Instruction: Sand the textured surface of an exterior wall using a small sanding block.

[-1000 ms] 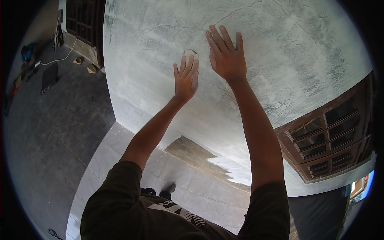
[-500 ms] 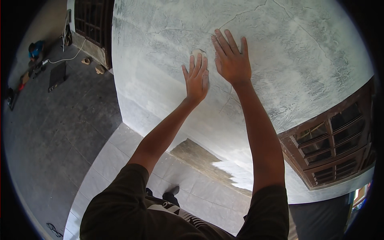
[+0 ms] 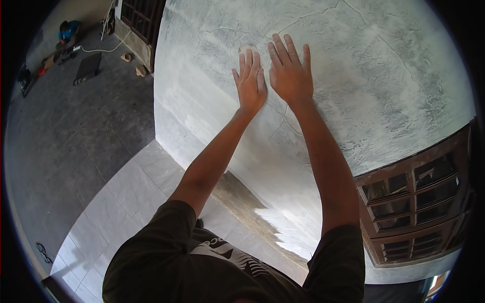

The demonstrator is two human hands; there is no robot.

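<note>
While the right hand (image 3: 293, 80) lies spread flat on the plastered wall (image 3: 374, 70), the left hand (image 3: 251, 88), slightly spread, its grip hidden, covers a pale pad (image 3: 247, 48) against it, apparently for smoothing, where the next stroke would call for even pressure.

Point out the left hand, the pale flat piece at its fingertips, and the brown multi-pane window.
Left hand (image 3: 250, 89): head view, back of the hand.
Pale flat piece (image 3: 245, 48): head view, upper edge showing past the fingertips.
Brown multi-pane window (image 3: 411, 198): head view, upright bar between panes.
</note>
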